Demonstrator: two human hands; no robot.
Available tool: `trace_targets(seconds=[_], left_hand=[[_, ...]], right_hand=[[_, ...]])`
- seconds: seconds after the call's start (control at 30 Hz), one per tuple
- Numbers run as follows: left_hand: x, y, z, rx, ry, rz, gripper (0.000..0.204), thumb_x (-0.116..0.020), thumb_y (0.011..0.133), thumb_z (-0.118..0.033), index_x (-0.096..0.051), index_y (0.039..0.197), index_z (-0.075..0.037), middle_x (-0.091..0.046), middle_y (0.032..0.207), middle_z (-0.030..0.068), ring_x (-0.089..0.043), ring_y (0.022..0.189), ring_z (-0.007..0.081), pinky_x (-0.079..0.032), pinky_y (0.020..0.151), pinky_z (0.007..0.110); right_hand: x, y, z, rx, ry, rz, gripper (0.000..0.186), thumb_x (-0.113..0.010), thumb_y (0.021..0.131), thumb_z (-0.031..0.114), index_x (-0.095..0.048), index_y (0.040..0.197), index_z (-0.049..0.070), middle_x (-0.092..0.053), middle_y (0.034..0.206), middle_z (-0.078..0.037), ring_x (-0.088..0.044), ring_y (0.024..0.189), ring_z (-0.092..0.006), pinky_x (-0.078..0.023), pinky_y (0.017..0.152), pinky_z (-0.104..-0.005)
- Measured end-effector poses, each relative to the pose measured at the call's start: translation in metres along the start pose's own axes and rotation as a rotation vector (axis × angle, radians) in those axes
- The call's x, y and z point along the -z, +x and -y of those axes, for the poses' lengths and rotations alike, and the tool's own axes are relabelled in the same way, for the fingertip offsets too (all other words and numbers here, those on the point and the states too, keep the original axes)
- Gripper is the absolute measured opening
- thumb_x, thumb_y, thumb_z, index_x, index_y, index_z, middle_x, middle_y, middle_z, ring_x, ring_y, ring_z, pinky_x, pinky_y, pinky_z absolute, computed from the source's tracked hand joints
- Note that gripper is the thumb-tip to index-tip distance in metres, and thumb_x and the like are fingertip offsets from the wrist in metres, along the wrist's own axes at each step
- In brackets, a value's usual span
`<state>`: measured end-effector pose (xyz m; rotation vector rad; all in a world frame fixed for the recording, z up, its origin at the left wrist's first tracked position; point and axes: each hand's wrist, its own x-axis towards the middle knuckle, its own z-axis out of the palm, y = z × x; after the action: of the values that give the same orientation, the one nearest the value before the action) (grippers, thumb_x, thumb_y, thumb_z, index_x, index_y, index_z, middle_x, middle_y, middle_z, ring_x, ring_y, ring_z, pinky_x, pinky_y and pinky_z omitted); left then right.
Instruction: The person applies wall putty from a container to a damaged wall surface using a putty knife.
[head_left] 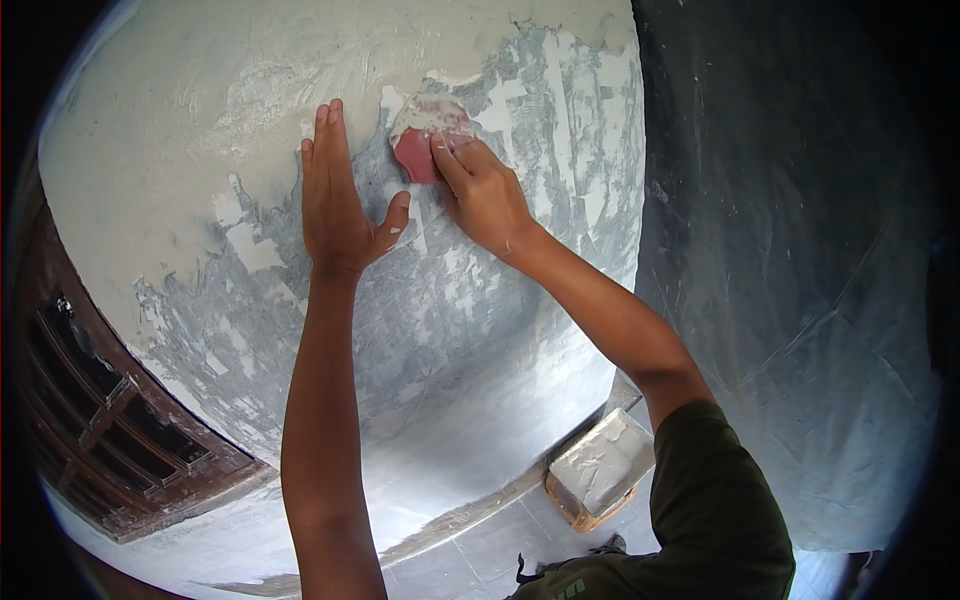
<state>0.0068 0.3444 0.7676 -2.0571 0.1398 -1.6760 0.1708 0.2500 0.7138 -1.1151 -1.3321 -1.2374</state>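
Note:
A red flat scraper (418,158), its upper part smeared with pale putty, is pressed against the wall (440,290) in front of me. My right hand (485,195) grips it, with the thumb on its near face. To the left, my left hand (338,205) rests flat against the wall, fingers pointing up and thumb spread out; it holds nothing. Smooth cream putty covers the upper left of the wall. Around and below both hands the surface is grey with scattered white patches.
A box (602,465) topped with pale putty stands on the grey tiled floor (480,555) at the wall's foot. A dark brown wooden window frame (140,470) with bars sits at the lower left. Dark sheeting (790,250) hangs along the right side.

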Motion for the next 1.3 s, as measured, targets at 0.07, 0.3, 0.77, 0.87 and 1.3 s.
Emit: trace_targets(seconds=[0.07, 0.3, 0.77, 0.87, 1.3], left_hand=[[0.002, 0.0, -0.002, 0.01, -0.014, 0.011, 0.092, -0.057, 0.087, -0.05, -0.019, 0.154, 0.001, -0.032, 0.157, 0.02, -0.028, 0.147, 0.0379, -0.019, 0.119, 0.058], [-0.002, 0.006, -0.008, 0.004, -0.015, 0.003, 0.091, -0.056, 0.087, -0.049, -0.02, 0.154, 0.001, -0.032, 0.157, 0.0195, -0.028, 0.147, 0.0377, -0.018, 0.119, 0.058], [-0.002, 0.006, -0.008, -0.001, -0.017, 0.01, 0.093, -0.061, 0.083, -0.045, -0.021, 0.153, 0.002, -0.033, 0.157, 0.02, -0.029, 0.147, 0.0389, -0.019, 0.119, 0.058], [-0.003, 0.007, -0.009, 0.004, -0.031, 0.002, 0.093, -0.061, 0.083, -0.044, -0.021, 0.153, 0.002, -0.033, 0.157, 0.02, -0.028, 0.147, 0.0388, -0.018, 0.119, 0.058], [-0.001, 0.006, -0.008, -0.008, -0.016, 0.013, 0.092, -0.062, 0.082, -0.041, -0.021, 0.153, 0.001, -0.033, 0.157, 0.0195, -0.027, 0.148, 0.0381, -0.019, 0.119, 0.058]], right_hand=[[0.012, -0.004, 0.012, 0.062, 0.081, -0.082, 0.054, -0.07, 0.07, -0.008, -0.064, 0.123, 0.001, -0.06, 0.085, -0.01, -0.061, 0.078, -0.0275, -0.054, 0.067, -0.0374], [0.03, 0.081, -0.064, -0.059, -0.094, -0.293, 0.046, -0.069, 0.075, -0.003, -0.065, 0.121, -0.001, -0.064, 0.083, -0.015, -0.062, 0.073, -0.0288, -0.052, 0.065, -0.0372], [0.044, 0.083, -0.059, -0.14, -0.042, -0.222, 0.039, -0.07, 0.074, -0.002, -0.066, 0.113, -0.004, -0.065, 0.086, -0.019, -0.063, 0.084, -0.0359, -0.054, 0.072, -0.0442], [0.03, 0.077, -0.084, -0.114, -0.21, -0.277, 0.043, -0.067, 0.075, -0.002, -0.066, 0.118, -0.001, -0.064, 0.079, -0.016, -0.062, 0.072, -0.0319, -0.053, 0.067, -0.0404], [0.04, 0.075, -0.089, -0.107, -0.223, -0.237, 0.038, -0.066, 0.077, -0.002, -0.065, 0.115, -0.003, -0.063, 0.08, -0.018, -0.062, 0.071, -0.0341, -0.052, 0.066, -0.0419]])
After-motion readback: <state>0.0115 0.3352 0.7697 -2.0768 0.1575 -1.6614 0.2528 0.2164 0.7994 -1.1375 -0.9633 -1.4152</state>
